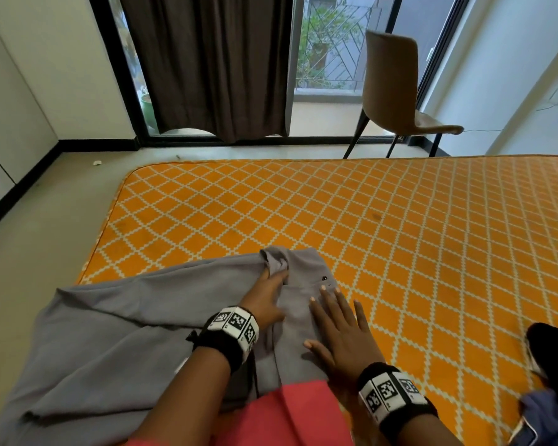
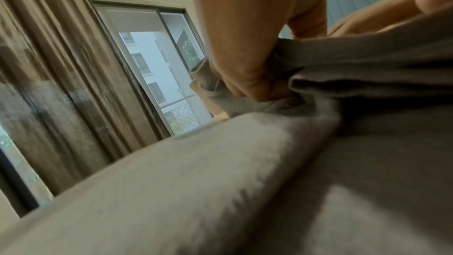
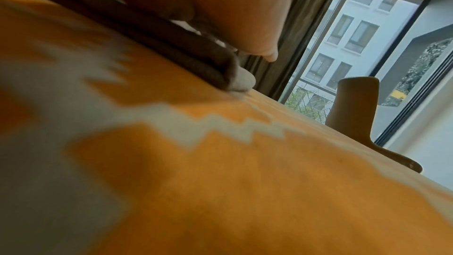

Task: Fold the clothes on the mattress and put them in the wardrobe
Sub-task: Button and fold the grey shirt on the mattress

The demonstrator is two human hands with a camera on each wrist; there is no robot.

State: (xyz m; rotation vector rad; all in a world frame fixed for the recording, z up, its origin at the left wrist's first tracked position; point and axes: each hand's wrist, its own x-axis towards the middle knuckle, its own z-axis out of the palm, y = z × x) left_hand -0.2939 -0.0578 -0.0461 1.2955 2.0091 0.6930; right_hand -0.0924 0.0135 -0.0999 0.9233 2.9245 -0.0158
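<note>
Orange diamond-patterned mattress [image 1: 400, 226] fills the room's floor before a curtained glass door. Across its near corner lies the grey cotton garment [image 1: 116, 333], probably trousers. Folding is under way: the left hand [image 1: 264, 299] pinches a bunched edge while the right hand [image 1: 339, 333] presses flat, fingers spread. Next, that edge needs carrying across and smoothing.

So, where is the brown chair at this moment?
In the head view the brown chair stands on the floor at the upper right, beyond the far edge of the orange mattress, before the window.
</note>
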